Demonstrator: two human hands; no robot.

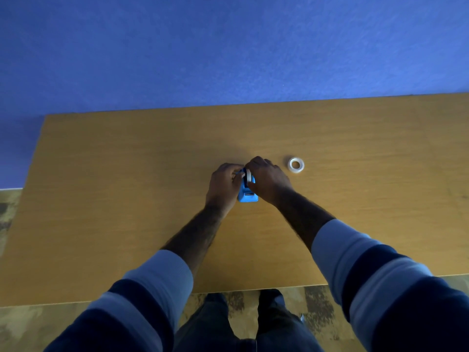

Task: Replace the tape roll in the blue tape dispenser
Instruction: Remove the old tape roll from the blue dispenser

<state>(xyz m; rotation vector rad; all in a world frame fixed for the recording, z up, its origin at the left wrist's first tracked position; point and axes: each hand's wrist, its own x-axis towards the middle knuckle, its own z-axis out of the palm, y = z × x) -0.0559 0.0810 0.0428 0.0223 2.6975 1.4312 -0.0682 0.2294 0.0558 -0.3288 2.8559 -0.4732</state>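
The blue tape dispenser stands on the wooden table near its middle, cutter end toward me. A white tape roll sits in the dispenser's top, between my fingers. My left hand grips the dispenser's left side, fingertips on the roll's hub. My right hand covers the right side and curls over the roll. A second, clear tape roll lies flat on the table to the right of my right hand, apart from it.
A blue wall rises just behind the table's far edge. The table's near edge runs across the view by my legs, with patterned floor below and to the left.
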